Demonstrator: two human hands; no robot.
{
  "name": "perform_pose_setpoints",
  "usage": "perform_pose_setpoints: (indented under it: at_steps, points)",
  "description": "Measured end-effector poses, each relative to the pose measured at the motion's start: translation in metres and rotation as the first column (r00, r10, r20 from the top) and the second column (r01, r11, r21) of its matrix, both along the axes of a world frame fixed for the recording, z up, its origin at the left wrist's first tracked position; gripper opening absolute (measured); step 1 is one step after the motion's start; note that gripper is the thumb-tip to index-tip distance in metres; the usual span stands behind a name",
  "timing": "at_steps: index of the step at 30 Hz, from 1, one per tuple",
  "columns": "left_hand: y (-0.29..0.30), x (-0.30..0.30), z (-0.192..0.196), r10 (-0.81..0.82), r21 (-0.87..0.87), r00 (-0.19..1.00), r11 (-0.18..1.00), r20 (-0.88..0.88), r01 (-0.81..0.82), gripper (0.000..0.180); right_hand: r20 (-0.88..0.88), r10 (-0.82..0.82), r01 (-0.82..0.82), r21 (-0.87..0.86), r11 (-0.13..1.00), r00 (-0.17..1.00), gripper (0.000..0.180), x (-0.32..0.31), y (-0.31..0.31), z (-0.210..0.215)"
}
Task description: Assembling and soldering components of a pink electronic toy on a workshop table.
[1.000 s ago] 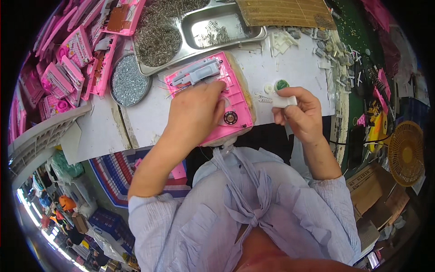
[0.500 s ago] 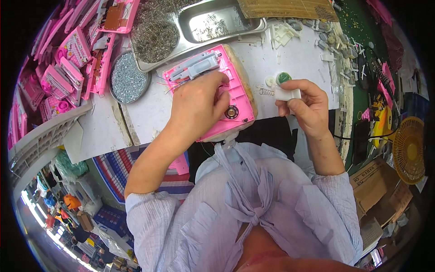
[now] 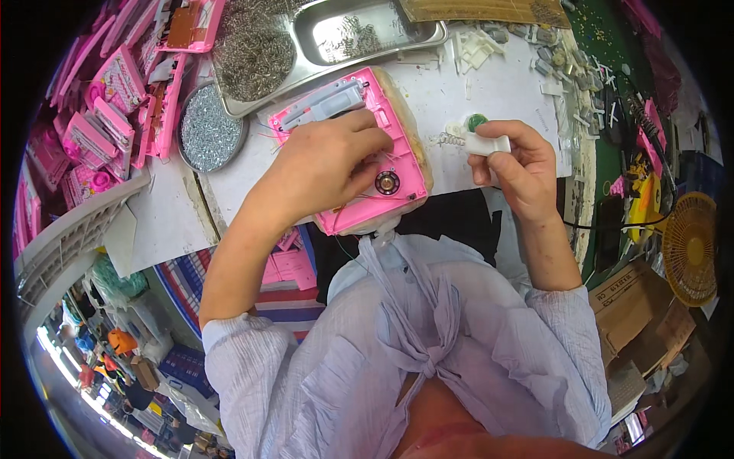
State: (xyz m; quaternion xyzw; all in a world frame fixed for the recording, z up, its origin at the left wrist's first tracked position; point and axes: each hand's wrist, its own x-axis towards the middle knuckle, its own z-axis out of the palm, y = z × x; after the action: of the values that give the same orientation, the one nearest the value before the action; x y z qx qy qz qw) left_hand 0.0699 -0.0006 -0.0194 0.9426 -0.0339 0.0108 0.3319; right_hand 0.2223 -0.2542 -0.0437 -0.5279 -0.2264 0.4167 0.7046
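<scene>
beneath the left hand (image 3: 325, 159), its grip unclear, lies a pink casing (image 3: 404, 164); the right hand (image 3: 524, 167) pinches a white part (image 3: 483, 144).

The left hand (image 3: 325, 157) lies over a pink plastic housing (image 3: 371, 206), its curled fingers near a round speaker (image 3: 388, 182), with a grey part (image 3: 329, 103) beyond them. The right hand (image 3: 524, 164) pinches a white piece (image 3: 485, 144) between thumb and fingers, a coil spring (image 3: 451, 139) just at its left end and a green disc (image 3: 476, 122) behind. The white bench (image 3: 527, 92) also bears a metal tray (image 3: 325, 34) and a round dish (image 3: 243, 138) of silvery bits
</scene>
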Motion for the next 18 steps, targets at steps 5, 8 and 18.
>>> perform_pose_setpoints:
  at_steps: [5,8,18]
  points:
    - [-0.005,-0.002,-0.004,-0.053,0.206,0.998,0.978,0.03,0.046,0.014,0.095,0.011,-0.006,-0.059,0.998,0.995,0.033,-0.001,0.016,0.011]
    - [0.0,-0.015,-0.01,0.145,-0.04,0.976,0.989,0.165,-0.14,0.013,0.365,0.085,-0.041,-0.127,0.991,0.927,0.028,-0.001,0.024,0.006]
    - [-0.021,-0.035,-0.044,0.539,-0.3,0.738,0.841,0.406,-0.449,0.009,0.968,0.202,-0.22,-0.167,0.961,0.148,0.035,0.008,0.075,0.012]
